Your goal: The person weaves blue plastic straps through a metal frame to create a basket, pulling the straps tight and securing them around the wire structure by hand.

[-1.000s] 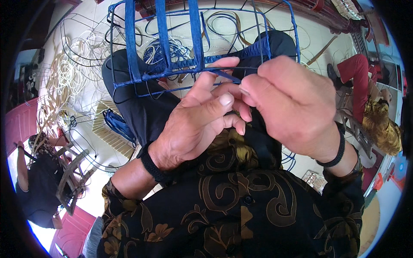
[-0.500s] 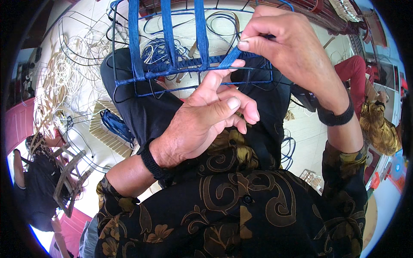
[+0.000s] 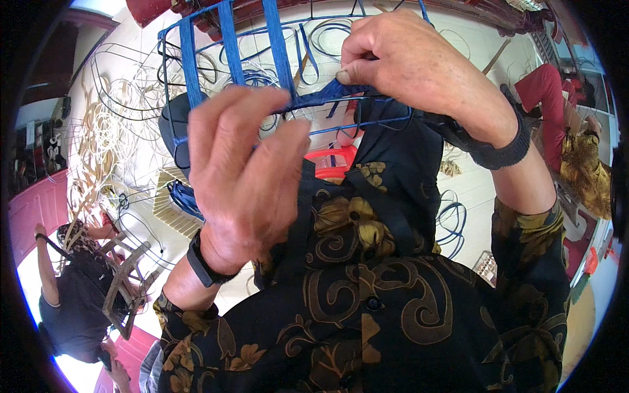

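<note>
A metal wire frame (image 3: pixel 386 122), partly wrapped in blue, stands over my lap. Several flat blue strips (image 3: pixel 278 52) are stretched across it. My right hand (image 3: pixel 426 75) pinches a blue strip (image 3: pixel 335 90) between thumb and fingers at the near bar. To its left, my left hand (image 3: pixel 246 173) is raised before the frame, back toward me and blurred. Its thumb and fingers are apart, the fingertips close to the bar by the rightmost stretched strip. Whether they touch it I cannot tell. This hand hides the frame's near left corner.
A red container (image 3: pixel 333 162) shows between my legs. Coiled blue strips (image 3: pixel 186 198) lie in a pale slatted tray (image 3: pixel 169 190). Tangled pale strips (image 3: pixel 108 137) cover the left floor. One person (image 3: pixel 82 288) is beside a wooden stool (image 3: pixel 124 278); another in red trousers (image 3: pixel 547 111) is at right.
My left hand has turned over from under the strip and moved left, in front of the frame. My right hand has shifted slightly left, still pinching the strip. The frame has shifted slightly.
</note>
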Motion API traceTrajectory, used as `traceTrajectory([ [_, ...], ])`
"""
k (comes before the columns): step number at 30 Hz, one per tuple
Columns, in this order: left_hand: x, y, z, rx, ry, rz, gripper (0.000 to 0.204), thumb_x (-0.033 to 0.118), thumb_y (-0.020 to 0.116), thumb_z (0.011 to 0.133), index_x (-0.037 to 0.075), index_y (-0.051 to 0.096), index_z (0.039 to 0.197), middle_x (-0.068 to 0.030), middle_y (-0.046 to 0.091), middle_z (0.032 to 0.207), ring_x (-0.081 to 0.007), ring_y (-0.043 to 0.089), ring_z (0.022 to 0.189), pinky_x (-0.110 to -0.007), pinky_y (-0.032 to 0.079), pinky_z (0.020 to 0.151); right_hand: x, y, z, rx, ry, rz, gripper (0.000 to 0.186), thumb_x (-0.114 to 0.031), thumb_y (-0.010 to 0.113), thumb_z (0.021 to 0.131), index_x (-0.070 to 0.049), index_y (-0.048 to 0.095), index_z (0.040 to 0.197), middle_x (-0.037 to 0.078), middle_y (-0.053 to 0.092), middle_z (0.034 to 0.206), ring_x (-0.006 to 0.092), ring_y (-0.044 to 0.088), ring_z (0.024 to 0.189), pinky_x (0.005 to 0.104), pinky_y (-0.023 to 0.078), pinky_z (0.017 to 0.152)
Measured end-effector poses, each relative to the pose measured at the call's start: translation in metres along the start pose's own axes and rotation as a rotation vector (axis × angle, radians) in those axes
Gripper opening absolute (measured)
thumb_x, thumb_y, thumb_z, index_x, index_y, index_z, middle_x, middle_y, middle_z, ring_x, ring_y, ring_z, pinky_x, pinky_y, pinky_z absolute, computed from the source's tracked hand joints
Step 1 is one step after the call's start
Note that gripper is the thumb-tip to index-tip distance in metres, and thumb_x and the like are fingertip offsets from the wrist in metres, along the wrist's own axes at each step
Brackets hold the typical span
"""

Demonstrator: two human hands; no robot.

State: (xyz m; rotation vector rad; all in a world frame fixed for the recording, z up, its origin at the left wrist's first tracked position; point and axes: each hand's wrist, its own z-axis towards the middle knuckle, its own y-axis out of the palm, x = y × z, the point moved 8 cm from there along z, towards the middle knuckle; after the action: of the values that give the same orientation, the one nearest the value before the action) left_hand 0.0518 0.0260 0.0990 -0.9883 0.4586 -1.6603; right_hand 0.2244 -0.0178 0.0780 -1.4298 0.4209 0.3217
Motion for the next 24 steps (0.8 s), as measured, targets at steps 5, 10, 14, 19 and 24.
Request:
traceTrajectory([
  [5,-0.014,0.014,-0.001,0.051,-0.015,0.139,0.022,0.001,0.08,0.075,0.004,0.074,0.097,-0.0138,0.067,0.124,-0.0366,0.058,0.119,-0.045,0.047,0.1,-0.042,-0.033,-0.02,0.299,-0.17,-0.123,0.008,-0.007,0.075,0.082,-0.003,0.07,0.086,0.009,0.058,0.078,0.0279,0.061,0.068,0.0372,0.048,0.061],
  [10,-0.018,0.021,-0.007,0.148,-0.052,0.122,0.022,0.004,0.081,0.075,0.006,0.074,0.095,-0.013,0.068,0.123,-0.0365,0.059,0.118,-0.045,0.047,0.1,-0.067,-0.028,-0.053,0.361,-0.255,-0.179,0.02,0.002,0.078,0.071,-0.001,0.072,0.09,0.01,0.064,0.082,0.0245,0.064,0.061,0.0314,0.049,0.048],
  [14,-0.02,0.024,-0.014,0.199,-0.052,0.155,0.022,0.005,0.082,0.076,0.008,0.07,0.094,-0.012,0.069,0.121,-0.036,0.06,0.117,-0.044,0.047,0.099,-0.073,-0.025,-0.064,0.322,-0.255,-0.115,0.03,0.002,0.083,0.065,0.004,0.074,0.094,0.013,0.067,0.084,0.0237,0.065,0.061,0.0313,0.05,0.047],
  [19,-0.022,0.023,-0.017,0.213,-0.043,0.139,0.024,0.003,0.082,0.074,0.007,0.069,0.094,-0.012,0.068,0.119,-0.0363,0.061,0.116,-0.044,0.048,0.098,-0.077,-0.019,-0.065,0.281,-0.27,-0.168,0.03,0.0,0.085,0.066,0.003,0.075,0.094,0.011,0.065,0.083,0.0221,0.062,0.058,0.0305,0.046,0.046],
  [24,-0.023,0.019,-0.024,0.214,-0.05,0.127,0.023,0.0,0.082,0.073,0.003,0.07,0.092,-0.0132,0.067,0.116,-0.0361,0.061,0.115,-0.042,0.048,0.095,-0.08,-0.013,-0.069,0.278,-0.295,-0.235,0.031,0.0,0.086,0.066,0.002,0.075,0.095,0.009,0.063,0.083,0.0214,0.06,0.057,0.0309,0.045,0.045],
])
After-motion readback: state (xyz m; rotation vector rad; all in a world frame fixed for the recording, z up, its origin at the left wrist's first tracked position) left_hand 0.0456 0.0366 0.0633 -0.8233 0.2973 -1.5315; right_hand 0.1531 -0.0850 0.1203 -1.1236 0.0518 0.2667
